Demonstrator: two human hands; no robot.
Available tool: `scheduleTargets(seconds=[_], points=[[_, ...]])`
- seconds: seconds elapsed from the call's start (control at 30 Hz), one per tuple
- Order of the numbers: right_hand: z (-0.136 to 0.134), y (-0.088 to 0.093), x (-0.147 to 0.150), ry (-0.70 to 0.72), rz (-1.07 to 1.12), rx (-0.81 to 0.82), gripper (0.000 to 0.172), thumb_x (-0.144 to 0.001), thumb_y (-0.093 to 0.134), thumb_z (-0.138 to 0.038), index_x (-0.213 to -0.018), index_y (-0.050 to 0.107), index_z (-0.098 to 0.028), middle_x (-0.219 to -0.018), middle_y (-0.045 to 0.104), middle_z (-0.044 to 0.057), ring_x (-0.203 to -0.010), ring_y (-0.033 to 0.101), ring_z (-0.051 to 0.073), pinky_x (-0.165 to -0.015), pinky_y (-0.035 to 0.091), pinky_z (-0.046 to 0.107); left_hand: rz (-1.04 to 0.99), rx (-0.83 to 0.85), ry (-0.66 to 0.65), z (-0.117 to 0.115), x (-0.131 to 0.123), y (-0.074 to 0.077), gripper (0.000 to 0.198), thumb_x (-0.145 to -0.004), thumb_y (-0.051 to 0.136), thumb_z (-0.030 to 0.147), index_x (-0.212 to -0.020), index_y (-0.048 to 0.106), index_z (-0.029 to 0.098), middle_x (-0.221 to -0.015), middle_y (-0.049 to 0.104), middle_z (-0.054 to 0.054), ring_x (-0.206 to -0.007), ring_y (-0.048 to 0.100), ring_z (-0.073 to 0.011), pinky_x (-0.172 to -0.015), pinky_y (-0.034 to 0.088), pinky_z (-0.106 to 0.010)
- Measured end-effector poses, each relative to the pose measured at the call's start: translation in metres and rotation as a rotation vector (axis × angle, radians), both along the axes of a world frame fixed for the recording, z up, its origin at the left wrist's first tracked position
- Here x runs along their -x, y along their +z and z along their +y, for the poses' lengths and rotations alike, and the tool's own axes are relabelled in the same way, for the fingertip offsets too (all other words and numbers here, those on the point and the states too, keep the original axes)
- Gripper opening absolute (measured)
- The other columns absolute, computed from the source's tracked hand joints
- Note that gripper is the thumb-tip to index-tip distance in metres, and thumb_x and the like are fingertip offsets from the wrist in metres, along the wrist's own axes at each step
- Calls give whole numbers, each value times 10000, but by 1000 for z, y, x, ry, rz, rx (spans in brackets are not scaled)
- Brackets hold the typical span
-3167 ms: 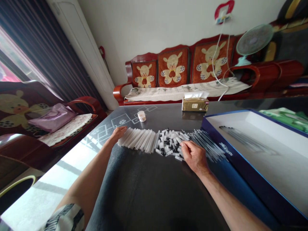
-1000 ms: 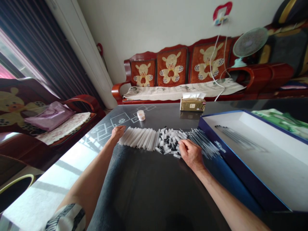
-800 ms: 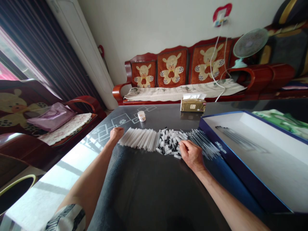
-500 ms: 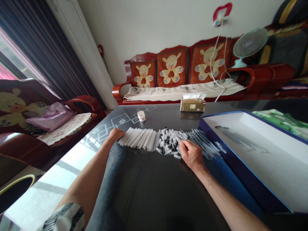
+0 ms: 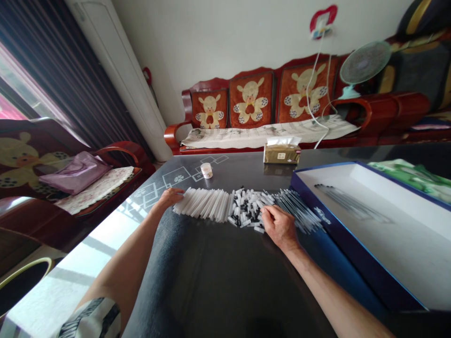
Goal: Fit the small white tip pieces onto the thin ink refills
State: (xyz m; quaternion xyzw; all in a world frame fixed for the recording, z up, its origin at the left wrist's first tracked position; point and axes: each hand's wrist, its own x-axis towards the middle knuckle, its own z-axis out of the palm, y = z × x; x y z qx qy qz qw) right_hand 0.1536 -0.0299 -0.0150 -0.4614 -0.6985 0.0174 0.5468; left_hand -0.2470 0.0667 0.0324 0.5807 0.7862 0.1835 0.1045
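Note:
White pen barrels (image 5: 206,204) lie side by side in a row across the dark table. My left hand (image 5: 171,196) is at the row's left end, fingers stretched toward the outermost barrels; whether they touch is unclear. Right of the barrels spreads a loose pile of small clear and black pen caps (image 5: 246,206). My right hand (image 5: 280,225) is closed like a fist at the pile's right edge; what it holds, if anything, is hidden. Behind that hand, thin pen refills (image 5: 299,206) lie in a slanted bunch beside a blue-edged box.
The open blue box (image 5: 352,244), white inside, takes up the right side and holds several pens (image 5: 352,202). Farther back stand a small white round container (image 5: 206,171) and a tissue box (image 5: 282,152). A green cloth (image 5: 412,178) lies beyond the box.
The left hand's fingers have loosened a little and lie flatter beside the barrels. My right hand stays closed in the same place.

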Motion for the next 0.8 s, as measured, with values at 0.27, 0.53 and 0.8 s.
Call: scheduleTargets(seconds=[0.27,0.53,0.8], points=[[0,-1,-1,1,-2,4,209,-892,498,-234,-754,649,-191,-698,657,40,-636,607,160,-638,448,268,154,138,-23,3,-4,2,483,-639,584,95,-1083,721,223,-793,732,-50,-838,682,-249,-726,486,-269],[1,-2,-1,0,-2,4,213,-892,498,-227,-748,647,-180,-691,648,39,-632,600,154,-644,438,259,170,187,76,-3,3,3,564,-692,591,165,-1254,609,209,-887,735,-72,-804,693,-235,-692,509,-271],[1,-1,0,3,-6,7,216,-892,498,-231,-740,644,-180,-682,643,38,-622,593,153,-638,435,259,138,215,225,-10,9,8,322,-796,582,213,-1107,658,179,-786,705,-39,-621,660,-161,-556,498,-229]])
